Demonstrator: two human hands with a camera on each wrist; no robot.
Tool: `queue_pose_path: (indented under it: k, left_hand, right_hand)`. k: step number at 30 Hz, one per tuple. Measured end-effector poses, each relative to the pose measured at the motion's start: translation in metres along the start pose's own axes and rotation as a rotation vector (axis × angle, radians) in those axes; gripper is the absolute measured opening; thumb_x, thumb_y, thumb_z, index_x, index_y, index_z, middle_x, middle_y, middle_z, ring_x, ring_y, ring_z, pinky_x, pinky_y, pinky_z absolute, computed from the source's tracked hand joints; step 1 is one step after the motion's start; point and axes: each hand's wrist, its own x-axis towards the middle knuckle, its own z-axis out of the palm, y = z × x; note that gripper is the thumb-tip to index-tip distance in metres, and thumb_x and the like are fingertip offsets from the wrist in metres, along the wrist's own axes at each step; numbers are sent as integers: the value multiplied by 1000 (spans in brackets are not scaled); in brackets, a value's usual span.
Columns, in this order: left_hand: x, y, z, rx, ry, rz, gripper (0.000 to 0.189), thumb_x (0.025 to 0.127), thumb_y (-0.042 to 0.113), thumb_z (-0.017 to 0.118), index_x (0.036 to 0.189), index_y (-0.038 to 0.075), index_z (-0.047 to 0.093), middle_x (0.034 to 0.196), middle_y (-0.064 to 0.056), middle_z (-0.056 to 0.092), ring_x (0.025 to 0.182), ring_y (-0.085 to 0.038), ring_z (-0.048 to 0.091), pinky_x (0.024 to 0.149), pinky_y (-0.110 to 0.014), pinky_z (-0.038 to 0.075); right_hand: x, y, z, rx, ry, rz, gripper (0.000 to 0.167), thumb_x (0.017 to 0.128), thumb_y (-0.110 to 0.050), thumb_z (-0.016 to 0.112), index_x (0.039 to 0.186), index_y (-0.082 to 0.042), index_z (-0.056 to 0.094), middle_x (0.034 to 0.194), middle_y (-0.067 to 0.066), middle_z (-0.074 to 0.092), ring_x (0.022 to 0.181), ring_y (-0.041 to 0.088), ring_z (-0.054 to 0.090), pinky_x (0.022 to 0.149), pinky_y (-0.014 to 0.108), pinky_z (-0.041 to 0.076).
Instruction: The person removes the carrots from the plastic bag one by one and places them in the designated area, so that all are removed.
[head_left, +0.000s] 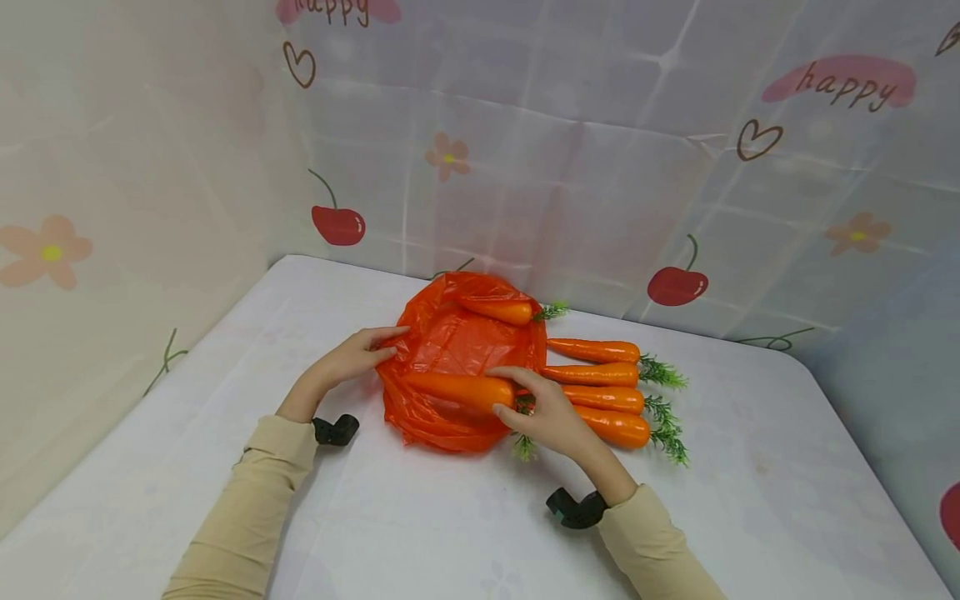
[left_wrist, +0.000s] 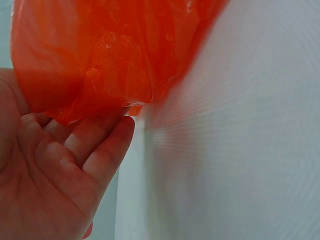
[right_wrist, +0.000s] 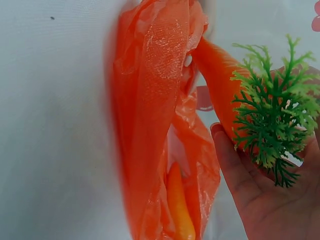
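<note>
A red plastic bag (head_left: 457, 342) lies on the white table with its mouth spread wide. At its left rim, my left hand (head_left: 352, 358) grips the thin plastic; the left wrist view shows the bag (left_wrist: 105, 55) covering the fingertips. My right hand (head_left: 551, 412) holds an orange carrot (head_left: 453, 389) by its thick leafy end, thumb and fingers on either side. This carrot lies across the near part of the bag's mouth, tip leftward. Another carrot (head_left: 506, 311) rests at the bag's far side, its green leaves poking past the rim.
Right of the bag, several carrots (head_left: 600, 374) lie side by side, leaves (head_left: 663, 375) pointing right. A patterned curtain (head_left: 525, 183) hangs behind the white tabletop (head_left: 420, 533). Black wrist cameras (head_left: 576, 508) sit on both wrists.
</note>
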Motion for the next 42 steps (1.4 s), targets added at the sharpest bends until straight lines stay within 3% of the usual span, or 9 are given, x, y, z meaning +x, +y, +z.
queue_pose_path:
  k: [5, 10, 18, 23, 31, 35, 42]
  left_hand:
    - [-1, 2, -1, -4, -7, -15, 45, 97, 5, 45, 141, -4, 36, 142, -27, 33, 127, -40, 32, 101, -53, 29]
    - [-1, 4, -1, -13, -7, -19, 45, 97, 2, 43, 140, -7, 35, 142, -29, 31, 127, -42, 31, 101, -54, 29]
    - [0, -2, -4, -6, 3, 7, 45, 97, 8, 46, 140, -2, 38, 143, -24, 34, 129, -38, 31, 102, -52, 28]
    - [0, -3, -4, -10, 4, 35, 45, 96, 6, 47, 139, -4, 39, 142, -25, 34, 129, -38, 32, 103, -51, 29]
    - [-2, -4, -4, -18, 2, 16, 46, 97, 7, 46, 140, -4, 38, 143, -25, 33, 129, -38, 31, 102, -51, 29]
    - [-1, -5, -4, -32, 0, 9, 46, 97, 7, 46, 141, -2, 38, 143, -24, 32, 129, -37, 32, 102, -50, 29]
    - [-1, -2, -2, -39, 2, -12, 46, 97, 8, 47, 141, 1, 40, 144, -21, 33, 129, -35, 32, 102, -49, 30]
  right_hand:
    - [0, -8, -1, -2, 4, -4, 43, 86, -9, 68, 127, -9, 56, 121, 8, 56, 99, 24, 54, 80, 32, 51]
    - [-4, -38, -12, 24, 16, -33, 40, 86, -2, 65, 125, 2, 55, 117, 16, 57, 94, 28, 56, 78, 33, 52]
    - [-10, -51, -29, -23, 68, -33, 40, 87, -2, 64, 125, 2, 54, 117, 15, 57, 95, 27, 57, 79, 34, 51]
    - [-11, -47, -37, -36, 97, -18, 41, 87, -3, 65, 126, 0, 54, 120, 14, 56, 96, 28, 57, 80, 37, 50]
    - [-10, -11, -45, 14, 109, -9, 45, 89, -12, 65, 131, -12, 53, 124, 6, 55, 101, 22, 57, 83, 36, 49]
    - [-13, -8, -50, 42, 109, -12, 44, 89, -17, 66, 131, -17, 54, 123, 2, 55, 100, 18, 57, 81, 33, 50]
    - [-19, -8, -61, 55, 136, 23, 43, 89, -17, 65, 131, -15, 53, 122, 7, 55, 98, 22, 57, 79, 30, 51]
